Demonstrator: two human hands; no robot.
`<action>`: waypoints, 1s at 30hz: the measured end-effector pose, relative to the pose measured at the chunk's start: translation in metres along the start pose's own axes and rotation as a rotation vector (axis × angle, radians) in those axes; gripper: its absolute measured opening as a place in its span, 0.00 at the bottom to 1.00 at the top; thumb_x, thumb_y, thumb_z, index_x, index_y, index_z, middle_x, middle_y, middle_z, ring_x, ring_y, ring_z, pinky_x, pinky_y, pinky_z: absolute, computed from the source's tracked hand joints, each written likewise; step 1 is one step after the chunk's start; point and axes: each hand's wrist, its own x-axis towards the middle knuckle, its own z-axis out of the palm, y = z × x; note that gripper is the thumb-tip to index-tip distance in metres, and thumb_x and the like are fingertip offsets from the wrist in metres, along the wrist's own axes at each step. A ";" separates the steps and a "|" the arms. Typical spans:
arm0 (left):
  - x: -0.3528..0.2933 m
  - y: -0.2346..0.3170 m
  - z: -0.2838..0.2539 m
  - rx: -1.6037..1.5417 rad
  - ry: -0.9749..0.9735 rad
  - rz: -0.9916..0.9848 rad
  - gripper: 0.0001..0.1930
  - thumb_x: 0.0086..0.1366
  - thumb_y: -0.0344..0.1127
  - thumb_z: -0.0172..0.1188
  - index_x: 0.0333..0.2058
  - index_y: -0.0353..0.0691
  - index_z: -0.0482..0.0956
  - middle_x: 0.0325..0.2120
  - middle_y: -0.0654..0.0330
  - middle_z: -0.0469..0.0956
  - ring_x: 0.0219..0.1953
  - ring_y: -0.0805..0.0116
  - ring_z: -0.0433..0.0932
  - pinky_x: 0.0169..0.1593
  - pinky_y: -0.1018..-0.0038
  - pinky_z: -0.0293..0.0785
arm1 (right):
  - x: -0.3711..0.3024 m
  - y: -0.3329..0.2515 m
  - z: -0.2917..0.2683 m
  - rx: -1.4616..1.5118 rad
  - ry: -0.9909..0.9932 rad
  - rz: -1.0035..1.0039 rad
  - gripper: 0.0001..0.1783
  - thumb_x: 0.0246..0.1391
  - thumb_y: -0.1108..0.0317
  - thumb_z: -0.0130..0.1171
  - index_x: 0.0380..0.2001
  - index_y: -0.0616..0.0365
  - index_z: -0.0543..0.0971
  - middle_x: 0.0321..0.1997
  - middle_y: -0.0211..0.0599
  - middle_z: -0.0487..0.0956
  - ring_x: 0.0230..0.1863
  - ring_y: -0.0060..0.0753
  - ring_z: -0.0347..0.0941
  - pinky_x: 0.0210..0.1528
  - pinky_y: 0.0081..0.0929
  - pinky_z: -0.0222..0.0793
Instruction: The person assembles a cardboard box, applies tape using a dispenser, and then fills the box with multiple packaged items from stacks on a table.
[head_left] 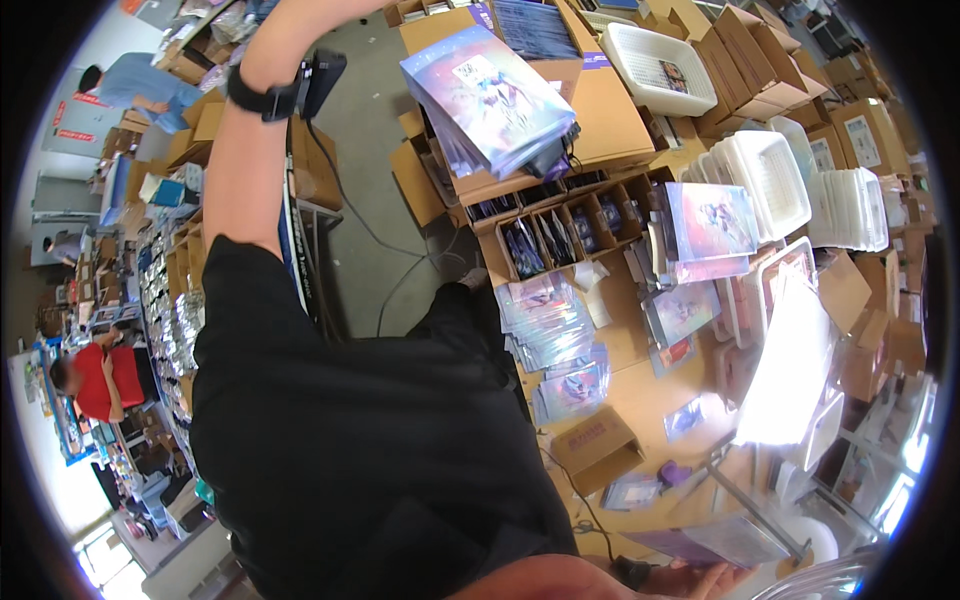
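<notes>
My left arm [245, 160] rises along the left side with a black strap and small device [318, 85] on it. The hand itself is beyond the top edge. At the lower right, my right hand [708, 578] has its fingers at the edge of a thin, shiny printed sheet [715, 541], gripping it. Next to this hand stands a metal lamp arm [755, 505]. Close by on the table lie a clear plastic packet [632, 492] and a small purple item [673, 473].
An open cardboard box [598, 447] stands beside piles of sleeved prints [545, 318]. A divided carton [570, 225], a stack of illustrated boxes [490, 95] and white plastic baskets [655, 65] fill the far table. A bright lamp [790, 360] hangs at right. A cable [405, 270] crosses the floor.
</notes>
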 end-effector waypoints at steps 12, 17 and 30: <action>0.162 -0.258 0.059 0.141 -0.357 0.413 0.18 0.65 0.35 0.68 0.52 0.35 0.83 0.42 0.48 0.85 0.46 0.51 0.84 0.51 0.60 0.79 | 0.012 -0.109 0.191 -0.505 0.042 -0.198 0.33 0.73 0.70 0.53 0.76 0.69 0.59 0.67 0.56 0.73 0.61 0.48 0.77 0.63 0.45 0.75; 0.174 -0.265 0.081 0.209 -0.340 0.603 0.17 0.63 0.37 0.71 0.49 0.37 0.83 0.44 0.49 0.83 0.50 0.47 0.80 0.55 0.57 0.76 | 0.030 -0.104 0.266 -0.334 -0.144 -0.113 0.29 0.74 0.73 0.52 0.73 0.71 0.62 0.62 0.56 0.76 0.51 0.43 0.80 0.47 0.35 0.81; 0.175 -0.242 0.110 0.249 -0.417 0.858 0.27 0.61 0.46 0.73 0.56 0.39 0.81 0.57 0.47 0.78 0.60 0.45 0.76 0.64 0.55 0.72 | 0.023 -0.059 0.323 -0.533 -0.049 -0.028 0.24 0.73 0.77 0.50 0.69 0.71 0.64 0.55 0.50 0.79 0.45 0.36 0.82 0.39 0.34 0.87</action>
